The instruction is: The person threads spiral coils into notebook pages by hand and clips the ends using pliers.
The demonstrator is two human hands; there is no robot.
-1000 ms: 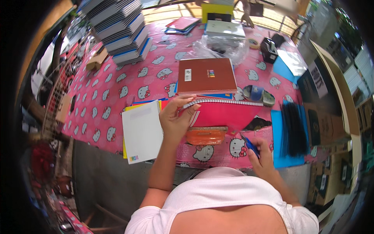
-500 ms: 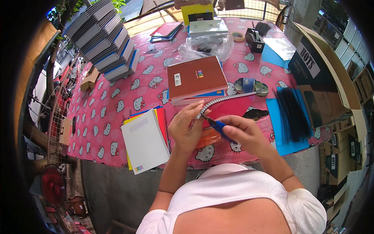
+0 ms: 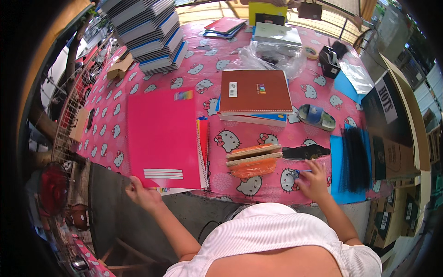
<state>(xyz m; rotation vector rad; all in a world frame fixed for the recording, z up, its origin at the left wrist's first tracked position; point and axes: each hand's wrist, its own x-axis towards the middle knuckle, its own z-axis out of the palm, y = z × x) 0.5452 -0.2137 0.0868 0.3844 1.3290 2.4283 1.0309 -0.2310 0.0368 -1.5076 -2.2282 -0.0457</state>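
Observation:
My left hand (image 3: 144, 194) grips the lower left corner of a bright pink spiral notebook (image 3: 161, 124). The notebook lies over a pile of other notebooks, whose white cover (image 3: 177, 190), red and yellow edges peek out below and at its right. On the right, my right hand (image 3: 315, 182) rests at the table with its fingers apart, over pliers with blue handles (image 3: 296, 174) that are mostly hidden beneath it. Left of this hand sits an orange-wrapped block with brown boards (image 3: 254, 159). Just beyond the fingers is a torn dark patch (image 3: 305, 152) in the tablecloth.
A brown notebook pile (image 3: 256, 91) stands mid-table, a slipper (image 3: 317, 117) to its right. Black spiral coils (image 3: 354, 159) lie on blue sheets at right, beside a large carton (image 3: 392, 120). A tall book stack (image 3: 152, 41) rises at far left; behind are plastic bags (image 3: 272, 60) and a tape dispenser (image 3: 330, 62).
The pink notebook has gone from in front of me onto the pile at left, carried by my left hand. My right hand has moved right and lowered the pliers to the table.

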